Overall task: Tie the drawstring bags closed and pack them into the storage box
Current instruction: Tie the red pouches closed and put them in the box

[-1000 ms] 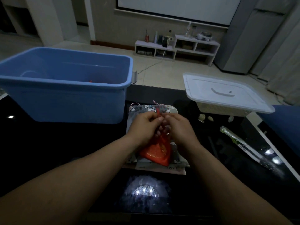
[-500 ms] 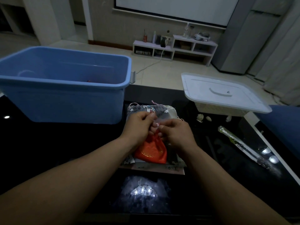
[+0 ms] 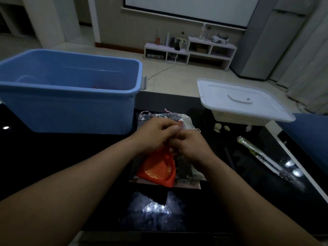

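**Busy Fingers, Tricky Knot**

The left hand (image 3: 156, 134) and the right hand (image 3: 191, 148) meet over the top of the red bag (image 3: 158, 171). Their curled fingers pinch its neck. The string is too small to see. If a finger slips, the knot could come loose and the bag could fall open. The red bag is shiny, soft and a bit puffy, with gold marks. It lies on a pile of bags (image 3: 159, 117) on the dark table (image 3: 53, 157). Farther back, on the left, stands the blue storage box (image 3: 71, 110), open on top.
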A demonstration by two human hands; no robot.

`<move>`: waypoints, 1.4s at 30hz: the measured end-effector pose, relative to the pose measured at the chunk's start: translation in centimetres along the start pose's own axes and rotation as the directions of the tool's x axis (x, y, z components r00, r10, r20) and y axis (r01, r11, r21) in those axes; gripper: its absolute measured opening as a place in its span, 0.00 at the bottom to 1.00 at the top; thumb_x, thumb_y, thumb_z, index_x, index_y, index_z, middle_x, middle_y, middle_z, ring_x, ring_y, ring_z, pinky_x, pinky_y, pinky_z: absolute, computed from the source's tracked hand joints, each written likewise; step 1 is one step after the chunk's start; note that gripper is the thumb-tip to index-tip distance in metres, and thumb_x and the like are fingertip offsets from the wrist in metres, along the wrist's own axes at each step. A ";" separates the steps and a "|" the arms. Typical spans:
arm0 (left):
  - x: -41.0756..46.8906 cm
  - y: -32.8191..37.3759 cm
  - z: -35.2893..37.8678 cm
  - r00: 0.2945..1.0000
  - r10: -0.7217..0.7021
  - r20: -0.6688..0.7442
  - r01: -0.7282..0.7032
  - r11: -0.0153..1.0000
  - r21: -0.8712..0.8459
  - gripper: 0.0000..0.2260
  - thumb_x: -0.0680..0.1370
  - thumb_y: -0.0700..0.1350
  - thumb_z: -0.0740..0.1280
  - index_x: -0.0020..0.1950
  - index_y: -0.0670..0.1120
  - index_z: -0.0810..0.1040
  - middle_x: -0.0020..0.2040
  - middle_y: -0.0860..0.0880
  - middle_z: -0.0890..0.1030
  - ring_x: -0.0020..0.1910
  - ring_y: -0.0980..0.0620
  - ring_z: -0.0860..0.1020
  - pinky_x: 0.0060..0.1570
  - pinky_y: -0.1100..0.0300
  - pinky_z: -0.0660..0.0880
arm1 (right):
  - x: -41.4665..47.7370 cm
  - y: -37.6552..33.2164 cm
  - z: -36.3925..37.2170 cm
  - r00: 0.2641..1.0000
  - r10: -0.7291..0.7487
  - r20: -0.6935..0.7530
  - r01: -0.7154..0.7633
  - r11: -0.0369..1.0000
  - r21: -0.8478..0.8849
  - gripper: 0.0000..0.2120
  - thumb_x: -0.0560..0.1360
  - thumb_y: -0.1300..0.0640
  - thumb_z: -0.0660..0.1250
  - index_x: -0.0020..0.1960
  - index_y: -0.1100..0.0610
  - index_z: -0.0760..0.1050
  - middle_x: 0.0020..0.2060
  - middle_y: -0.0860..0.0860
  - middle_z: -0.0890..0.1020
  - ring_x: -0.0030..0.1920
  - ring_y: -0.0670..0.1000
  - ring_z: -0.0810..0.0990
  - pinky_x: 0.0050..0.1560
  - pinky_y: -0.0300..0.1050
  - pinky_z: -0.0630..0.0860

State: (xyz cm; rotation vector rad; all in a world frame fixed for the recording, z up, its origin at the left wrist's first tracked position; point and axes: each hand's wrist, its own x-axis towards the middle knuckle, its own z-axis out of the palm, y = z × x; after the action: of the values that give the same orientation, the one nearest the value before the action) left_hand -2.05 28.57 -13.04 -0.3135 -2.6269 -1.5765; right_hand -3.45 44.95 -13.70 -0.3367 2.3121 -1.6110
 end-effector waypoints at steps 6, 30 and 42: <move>-1.1 -1.0 -0.9 0.995 0.020 0.102 -0.052 0.945 0.322 0.13 0.79 0.47 0.71 0.64 0.55 0.81 0.52 0.56 0.85 0.51 0.60 0.82 0.54 0.62 0.77 | 0.1 -0.1 -0.9 1.000 -0.024 -0.018 0.023 0.998 -0.059 0.04 0.80 0.69 0.69 0.50 0.65 0.82 0.35 0.57 0.81 0.33 0.50 0.79 0.35 0.41 0.79; -1.5 -0.8 -1.0 0.990 0.130 0.052 -0.135 0.783 0.607 0.05 0.80 0.52 0.68 0.49 0.52 0.79 0.47 0.56 0.78 0.48 0.53 0.76 0.46 0.53 0.74 | 0.6 0.7 -1.2 0.981 -0.192 -0.020 0.179 0.942 -0.282 0.08 0.75 0.67 0.73 0.45 0.54 0.82 0.38 0.54 0.85 0.37 0.51 0.82 0.44 0.56 0.82; -1.0 -1.0 -0.7 0.973 -0.206 0.108 0.185 0.967 0.177 0.08 0.80 0.47 0.72 0.44 0.45 0.84 0.39 0.47 0.85 0.36 0.57 0.79 0.42 0.55 0.78 | 0.1 -0.1 -1.2 0.999 -0.029 0.027 0.032 0.988 -0.148 0.06 0.79 0.69 0.70 0.47 0.60 0.81 0.35 0.61 0.84 0.35 0.54 0.83 0.43 0.53 0.83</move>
State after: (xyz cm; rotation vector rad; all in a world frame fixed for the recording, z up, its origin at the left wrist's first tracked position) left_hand -1.30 27.35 -13.70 -0.1512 -2.9452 -1.4171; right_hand -4.02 45.89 -13.22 -0.4254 2.4247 -1.4431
